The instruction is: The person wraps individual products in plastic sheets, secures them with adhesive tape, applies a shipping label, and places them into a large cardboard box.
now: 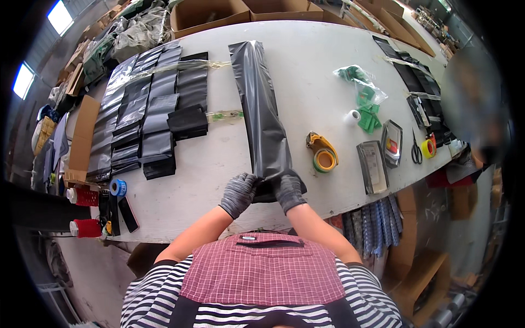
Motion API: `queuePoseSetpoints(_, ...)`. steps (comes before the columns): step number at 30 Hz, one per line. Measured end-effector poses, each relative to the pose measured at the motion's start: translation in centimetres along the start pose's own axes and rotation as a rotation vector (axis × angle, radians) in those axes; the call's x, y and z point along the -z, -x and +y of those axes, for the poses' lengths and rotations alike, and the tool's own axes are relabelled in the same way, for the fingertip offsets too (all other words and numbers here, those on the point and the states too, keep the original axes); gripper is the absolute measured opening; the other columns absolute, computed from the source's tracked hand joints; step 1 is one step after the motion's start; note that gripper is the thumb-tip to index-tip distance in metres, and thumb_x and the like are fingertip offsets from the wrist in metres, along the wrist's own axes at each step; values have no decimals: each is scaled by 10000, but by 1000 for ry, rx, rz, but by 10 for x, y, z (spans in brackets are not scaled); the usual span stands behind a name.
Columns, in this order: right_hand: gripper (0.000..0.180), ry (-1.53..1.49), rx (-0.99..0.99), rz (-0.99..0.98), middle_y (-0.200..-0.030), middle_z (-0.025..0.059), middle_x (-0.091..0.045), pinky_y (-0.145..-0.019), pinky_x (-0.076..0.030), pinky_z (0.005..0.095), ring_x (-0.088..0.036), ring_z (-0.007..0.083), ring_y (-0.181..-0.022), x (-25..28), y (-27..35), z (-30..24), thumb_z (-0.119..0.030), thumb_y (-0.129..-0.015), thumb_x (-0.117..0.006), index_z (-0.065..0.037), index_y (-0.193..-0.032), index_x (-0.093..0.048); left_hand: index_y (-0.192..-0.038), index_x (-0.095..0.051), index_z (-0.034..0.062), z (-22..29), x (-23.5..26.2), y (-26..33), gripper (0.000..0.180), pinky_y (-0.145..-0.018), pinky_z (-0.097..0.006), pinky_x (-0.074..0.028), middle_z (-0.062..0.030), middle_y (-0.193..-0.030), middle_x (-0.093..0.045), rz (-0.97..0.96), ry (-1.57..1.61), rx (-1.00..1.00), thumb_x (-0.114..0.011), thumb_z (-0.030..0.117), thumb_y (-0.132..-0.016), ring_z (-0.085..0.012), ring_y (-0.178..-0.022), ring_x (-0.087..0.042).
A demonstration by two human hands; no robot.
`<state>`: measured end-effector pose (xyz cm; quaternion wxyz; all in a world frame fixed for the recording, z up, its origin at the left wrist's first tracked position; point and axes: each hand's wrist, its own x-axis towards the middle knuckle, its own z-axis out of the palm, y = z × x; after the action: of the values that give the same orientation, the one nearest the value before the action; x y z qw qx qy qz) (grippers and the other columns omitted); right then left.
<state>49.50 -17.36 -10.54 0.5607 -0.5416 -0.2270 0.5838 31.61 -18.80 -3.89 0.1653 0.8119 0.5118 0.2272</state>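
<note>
A long black plastic bag (pixel 261 109) lies lengthwise on the white table, its near end at the front edge. My left hand (pixel 238 195), in a grey striped glove, is closed on the left corner of that end. On the right side, my right hand (pixel 289 192) in a matching glove grips the same end, its fingers partly covered by the black plastic. The near end is bunched and folded between the two hands. To the left lie several stacks of folded black bags (pixel 158 112) under strips of clear tape.
A tape dispenser (pixel 322 153), a clear bag of green pieces (pixel 363 95), clear boxes (pixel 373 167) and scissors (pixel 416 148) lie on the right. Blue tape (pixel 117 187) and red thread spools (pixel 86 228) sit front left. Cardboard boxes (pixel 210 13) line the far edge. Another person (pixel 473 104) is at right.
</note>
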Motion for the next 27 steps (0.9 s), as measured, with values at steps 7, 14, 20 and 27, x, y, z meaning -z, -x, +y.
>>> queuePoseSetpoints(7, 268, 1002, 332, -154, -1082, 147, -652, -791, -525, 350, -645, 211, -922, -13, -6, -9, -186, -982, -466, -44, -1175, -587, -1206, -550, 37, -21, 0, 8, 473, -759, -395, -525, -140, -987, -623, -144, 395, 201, -701, 300, -844, -285, -842, -622)
queuePoseSetpoints(14, 324, 1024, 293, -332, -967, 157, -680, -842, -517, 382, -654, 304, -925, 18, 50, -1, -254, -835, -704, -104, -1121, -682, -1107, -604, 24, -33, -9, -9, 386, -584, -298, -558, -86, -895, -644, -474, 1050, 879, -633, 367, -933, -181, -806, -650)
queuePoseSetpoints(20, 239, 1063, 710, -575, -938, 108, -678, -792, -514, 397, -641, 303, -850, -9, 60, -23, -189, -829, -687, -113, -1055, -700, -1028, -611, 3, -37, -8, -6, 238, -611, -324, -613, -95, -866, -655, -423, 1199, 988, -575, 230, -968, -205, -711, -669)
queuePoseSetpoints(27, 92, 958, 778, -608, -840, 120, -628, -683, -505, 414, -622, 312, -786, -12, 76, -59, -146, -842, -672, -65, -877, -649, -1041, -612, -9, -35, -5, -7, 235, -602, -323, -610, -102, -834, -665, -385, 1142, 1013, -562, 211, -974, -207, -713, -674)
